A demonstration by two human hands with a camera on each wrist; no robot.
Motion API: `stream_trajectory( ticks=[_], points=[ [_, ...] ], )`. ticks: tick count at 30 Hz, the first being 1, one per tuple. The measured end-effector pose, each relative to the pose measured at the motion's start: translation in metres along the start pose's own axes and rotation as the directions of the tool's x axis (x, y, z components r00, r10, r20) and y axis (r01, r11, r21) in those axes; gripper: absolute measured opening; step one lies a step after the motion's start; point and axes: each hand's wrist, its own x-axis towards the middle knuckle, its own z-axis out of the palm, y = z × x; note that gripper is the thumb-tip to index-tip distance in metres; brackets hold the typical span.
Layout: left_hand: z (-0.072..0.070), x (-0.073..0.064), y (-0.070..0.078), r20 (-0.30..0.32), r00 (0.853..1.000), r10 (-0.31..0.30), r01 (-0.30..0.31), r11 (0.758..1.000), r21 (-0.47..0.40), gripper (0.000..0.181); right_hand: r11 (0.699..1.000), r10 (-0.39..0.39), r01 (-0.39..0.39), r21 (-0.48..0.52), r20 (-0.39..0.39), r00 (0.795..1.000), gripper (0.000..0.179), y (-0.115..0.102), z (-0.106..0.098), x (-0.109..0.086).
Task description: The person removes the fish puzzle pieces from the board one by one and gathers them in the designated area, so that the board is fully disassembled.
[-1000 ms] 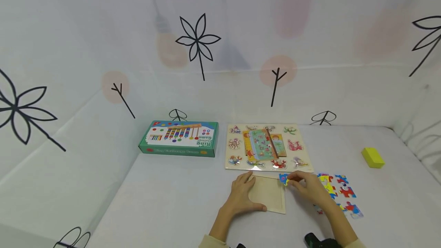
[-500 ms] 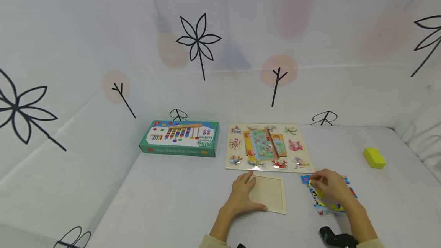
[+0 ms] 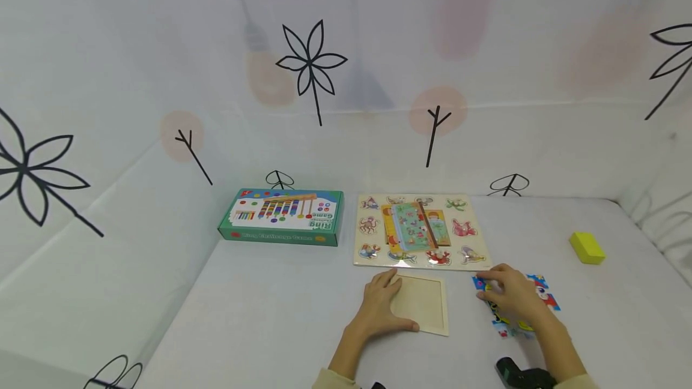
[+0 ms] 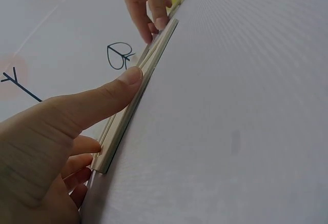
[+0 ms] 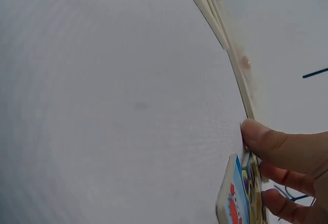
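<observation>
My left hand holds a square, shallow wooden puzzle tray by its left side. In the left wrist view the thumb lies over the near rim of the tray, the fingers around its side. To the right, my right hand is over a group of colourful jigsaw pieces, covering many of them. Its thumb and index finger are spread at a blue corner piece at the group's upper left. In the right wrist view, the thumb tip sits just by the edge of the jigsaw pieces.
Behind the tray lies a wooden animal puzzle board with small picture cards on it. A green Ring Challenge Game box stands at the back left. A yellow block is at the right.
My right hand has carried a blue piece from the tray's upper right corner to the group of pieces, and its fingers have spread. The left hand stays on the tray.
</observation>
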Motion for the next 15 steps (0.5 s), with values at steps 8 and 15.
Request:
stream_trajectory(
  ticks=[8,15],
  points=[
    [0.0013,0.0006,-0.0002,0.001,1.000,-0.003,0.003,1.000,-0.003,0.088,0.999,-0.010,0.009,-0.042,-0.011,1.000,0.040,-0.0039,0.0024,0.0016],
    [0.0007,0.0003,0.0000,-0.001,1.000,-0.007,0.007,1.000,-0.003,0.088,0.997,0.000,0.001,-0.080,0.007,1.000,0.038,-0.0081,-0.0002,-0.0013]
  ],
)
